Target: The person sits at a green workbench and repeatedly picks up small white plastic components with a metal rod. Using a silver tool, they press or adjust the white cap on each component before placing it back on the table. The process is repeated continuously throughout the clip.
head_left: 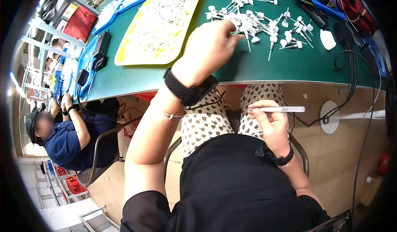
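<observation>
My left hand (211,45) reaches over the green table at the near left edge of a loose pile of white plastic nozzle-like parts with thin stems (246,23). Its thumb stands apart from the bent index finger, and nothing shows between them; the other fingertips are hidden. Above my lap, my right hand (271,126) is closed on a slim silver pair of tweezers (291,109). The tweezers lie nearly level, their broad end to the right and the thin tip to the left.
A yellow tray (120,60) full of small pale pieces lies left of the pile. Blue trays (111,16) stand beyond it. A white lump (327,40) and black cables (351,62) are at the right. At the left, a co-worker in dark blue (68,143) sits by the table.
</observation>
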`<state>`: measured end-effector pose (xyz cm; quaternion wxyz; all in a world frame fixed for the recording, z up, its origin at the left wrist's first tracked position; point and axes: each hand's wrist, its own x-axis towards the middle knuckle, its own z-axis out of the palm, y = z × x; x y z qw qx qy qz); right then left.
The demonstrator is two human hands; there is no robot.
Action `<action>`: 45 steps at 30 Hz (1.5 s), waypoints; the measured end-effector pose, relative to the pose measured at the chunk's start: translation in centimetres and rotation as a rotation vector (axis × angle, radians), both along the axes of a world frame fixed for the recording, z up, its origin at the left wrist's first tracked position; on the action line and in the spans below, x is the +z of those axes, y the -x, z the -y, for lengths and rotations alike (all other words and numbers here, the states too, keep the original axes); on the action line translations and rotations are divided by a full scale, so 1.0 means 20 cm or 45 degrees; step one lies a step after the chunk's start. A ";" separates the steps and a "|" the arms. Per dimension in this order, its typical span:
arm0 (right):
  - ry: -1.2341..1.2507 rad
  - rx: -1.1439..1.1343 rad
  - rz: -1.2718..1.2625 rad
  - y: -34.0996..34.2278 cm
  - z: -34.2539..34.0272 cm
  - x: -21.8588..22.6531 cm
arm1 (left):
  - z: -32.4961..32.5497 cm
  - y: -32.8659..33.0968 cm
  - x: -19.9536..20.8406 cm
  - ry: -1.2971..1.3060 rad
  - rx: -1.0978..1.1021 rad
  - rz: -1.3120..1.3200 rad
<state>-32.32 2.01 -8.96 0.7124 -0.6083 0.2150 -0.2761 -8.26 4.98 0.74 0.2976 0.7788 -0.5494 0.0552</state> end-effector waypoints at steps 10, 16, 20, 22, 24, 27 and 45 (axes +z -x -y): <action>-0.022 0.064 0.042 -0.01 -0.02 0.00 | 0.20 -0.07 -0.09 -0.202 0.039 -0.184; -0.020 0.078 0.020 -0.01 -0.04 -0.01 | 0.21 -0.07 -0.05 -0.301 0.104 -0.351; 0.017 0.075 -0.008 0.00 -0.04 -0.03 | 0.26 -0.11 -0.12 -0.229 0.189 -0.162; 0.025 0.062 -0.016 -0.01 -0.05 -0.02 | 0.28 -0.10 -0.11 -0.232 0.195 -0.081; 0.027 0.063 -0.028 -0.01 -0.05 -0.02 | 0.29 -0.11 -0.11 -0.246 0.191 -0.147; 0.035 0.085 -0.068 0.00 -0.05 -0.02 | 0.27 -0.15 -0.07 -0.258 0.211 -0.526; -0.070 0.127 0.223 -0.01 -0.01 -0.02 | -0.59 0.45 -0.41 0.320 -0.059 -1.444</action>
